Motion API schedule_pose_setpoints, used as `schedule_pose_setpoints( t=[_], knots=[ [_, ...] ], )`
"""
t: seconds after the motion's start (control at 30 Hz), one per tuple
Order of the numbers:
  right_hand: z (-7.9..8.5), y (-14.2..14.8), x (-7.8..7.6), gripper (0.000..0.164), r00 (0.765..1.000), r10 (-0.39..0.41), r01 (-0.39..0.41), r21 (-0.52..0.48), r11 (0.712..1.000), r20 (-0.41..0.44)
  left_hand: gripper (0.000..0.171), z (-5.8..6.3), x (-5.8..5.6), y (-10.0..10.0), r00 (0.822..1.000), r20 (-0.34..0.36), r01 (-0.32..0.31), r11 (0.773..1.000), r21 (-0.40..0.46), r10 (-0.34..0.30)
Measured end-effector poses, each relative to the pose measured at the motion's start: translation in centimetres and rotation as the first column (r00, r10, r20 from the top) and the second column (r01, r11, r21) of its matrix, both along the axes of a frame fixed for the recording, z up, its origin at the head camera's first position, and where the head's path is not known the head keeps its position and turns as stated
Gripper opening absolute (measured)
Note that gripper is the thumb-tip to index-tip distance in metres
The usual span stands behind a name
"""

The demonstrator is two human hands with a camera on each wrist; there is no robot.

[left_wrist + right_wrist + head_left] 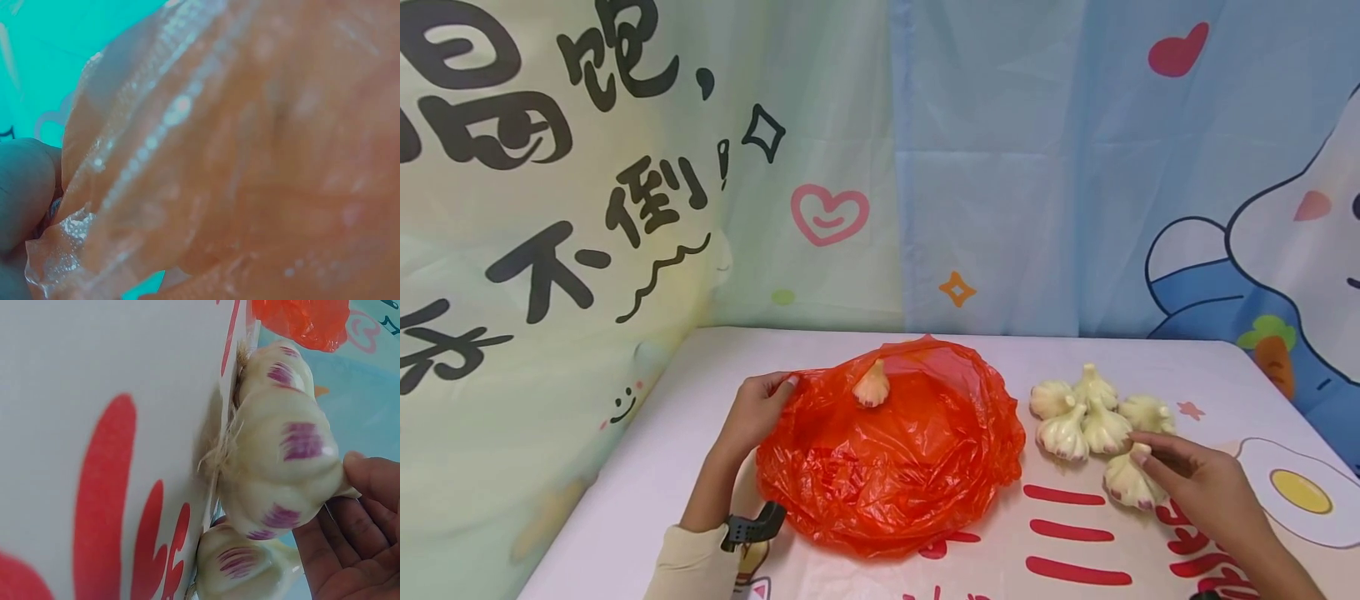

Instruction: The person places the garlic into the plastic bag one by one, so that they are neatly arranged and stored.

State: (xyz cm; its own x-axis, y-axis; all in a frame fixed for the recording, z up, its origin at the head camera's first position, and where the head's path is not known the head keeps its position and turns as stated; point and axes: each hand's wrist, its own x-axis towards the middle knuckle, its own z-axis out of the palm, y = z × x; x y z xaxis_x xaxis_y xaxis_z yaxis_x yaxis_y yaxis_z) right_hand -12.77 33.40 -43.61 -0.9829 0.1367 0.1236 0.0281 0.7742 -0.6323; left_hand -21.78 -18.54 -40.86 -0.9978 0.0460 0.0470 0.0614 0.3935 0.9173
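Note:
A red plastic bag [887, 475] lies spread on the table with its mouth facing up. At its upper left edge my left hand [762, 408] pinches the plastic between thumb and fingers. Close up in the left wrist view, the film of the bag [219, 162] hides most of the scene. One garlic bulb [871, 385] rests within the bag's far left part. My right hand [1206, 479] pinches another garlic bulb [1133, 482] by its neck, its roots at or just above the table. Purple streaks mark this bulb [281, 462] in the right wrist view.
Behind the pinched bulb, several more garlic bulbs [1063, 433] sit in a close cluster to the right of the bag. The tabletop [1075, 521] has a printed cover with red strokes and a fried egg. A printed curtain [985, 167] hangs along the table's far edge.

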Motion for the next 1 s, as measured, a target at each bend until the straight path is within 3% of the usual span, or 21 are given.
schedule_pose_setpoints(
  t=[0.3, 1.0],
  knots=[
    [0.5, -0.6, 0.1, 0.04, 0.999, -0.004, 0.003, -0.017, 1.0, -0.034, 0.031, -0.1, -0.1, -0.2, 0.999, 0.047, -0.027, 1.0, 0.011, 0.027],
    [3.4, -2.8, -0.1, 0.04, 0.993, 0.064, -0.073, -0.09, 0.993, -0.095, 0.031, 0.0, 0.0, -0.1, 1.0, 0.004, -0.011, 1.0, -0.029, 0.011]
  ],
)
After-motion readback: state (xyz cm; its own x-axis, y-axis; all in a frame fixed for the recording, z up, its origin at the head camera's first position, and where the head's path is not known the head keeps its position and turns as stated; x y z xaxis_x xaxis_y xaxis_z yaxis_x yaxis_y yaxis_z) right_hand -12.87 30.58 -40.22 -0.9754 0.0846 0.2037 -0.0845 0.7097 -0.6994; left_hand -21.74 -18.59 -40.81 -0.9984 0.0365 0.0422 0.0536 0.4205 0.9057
